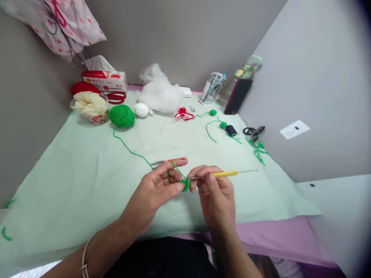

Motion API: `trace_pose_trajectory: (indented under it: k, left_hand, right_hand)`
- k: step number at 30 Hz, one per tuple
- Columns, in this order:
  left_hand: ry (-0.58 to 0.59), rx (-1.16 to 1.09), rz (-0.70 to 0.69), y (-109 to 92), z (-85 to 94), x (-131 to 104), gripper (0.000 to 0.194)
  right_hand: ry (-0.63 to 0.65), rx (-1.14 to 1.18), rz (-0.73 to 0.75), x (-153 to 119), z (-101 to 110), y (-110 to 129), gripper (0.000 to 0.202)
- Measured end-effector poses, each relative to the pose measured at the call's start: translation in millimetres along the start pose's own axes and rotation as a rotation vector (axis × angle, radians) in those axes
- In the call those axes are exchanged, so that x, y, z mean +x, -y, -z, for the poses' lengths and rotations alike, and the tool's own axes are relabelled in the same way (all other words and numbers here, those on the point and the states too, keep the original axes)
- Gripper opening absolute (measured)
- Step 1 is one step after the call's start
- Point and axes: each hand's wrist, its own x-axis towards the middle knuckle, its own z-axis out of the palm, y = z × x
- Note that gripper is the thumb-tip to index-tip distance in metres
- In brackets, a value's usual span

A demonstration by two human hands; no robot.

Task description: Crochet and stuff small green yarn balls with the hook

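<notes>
Between thumb and fingers, my left hand (158, 187) pinches a small green crochet piece (186, 185). Green yarn runs over its raised index finger and back to a green yarn ball (121, 116). My right hand (216, 189) is closed around a crochet hook with a yellow handle (226, 174). The hook's metal tip meets the top of the crochet piece; whether it is through a stitch I cannot tell. Just beyond my left fingers lies a pair of small scissors or snips (171, 160) with orange on it, partly hidden by the hand.
At the back stand a tissue box (106, 81), white stuffing (160, 92), a jar of tools (213, 88), a bottle (232, 87) and a phone (238, 96). Red scissors (116, 97) lie at back left. Green yarn scraps (257, 150) lie right, near a black thread spool (231, 130).
</notes>
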Motion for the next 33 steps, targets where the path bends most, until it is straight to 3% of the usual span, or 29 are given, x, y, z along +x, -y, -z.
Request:
trace_pose_trajectory:
  k: [7, 15, 21, 24, 27, 30, 33]
  left_hand:
    - [-0.024, 0.034, 0.004, -4.1, 1.9, -3.6, 0.042]
    - [-0.072, 0.113, -0.052, 2.0, 2.8, -2.4, 0.036]
    - [-0.164, 0.268, -0.166, 5.7, 1.9, -4.3, 0.026]
    - [-0.137, 0.251, -0.162, 9.3, 3.4, -5.5, 0.032]
    - [-0.074, 0.109, -0.072, 9.8, 2.8, -5.0, 0.043]
    - [0.014, -0.136, 0.105, 6.2, 0.7, -3.2, 0.048]
    - [0.059, -0.287, 0.178, 2.0, -0.5, -1.4, 0.047]
  right_hand:
    - [0.069, -0.106, 0.042, -1.9, 4.7, 5.7, 0.022]
    - [0.184, -0.595, 0.372, -10.5, 4.4, 18.5, 0.023]
    - [0.265, -0.854, 0.566, -14.9, 7.1, 13.7, 0.023]
    - [0.251, -0.981, 0.685, -17.0, 7.2, 8.8, 0.028]
    - [0.262, -1.123, 0.782, -18.3, 6.2, 7.4, 0.031]
    - [0.214, -1.128, 0.753, -18.1, 4.4, 8.0, 0.033]
    - [0.072, -0.803, 0.547, -15.3, 1.6, 7.6, 0.025]
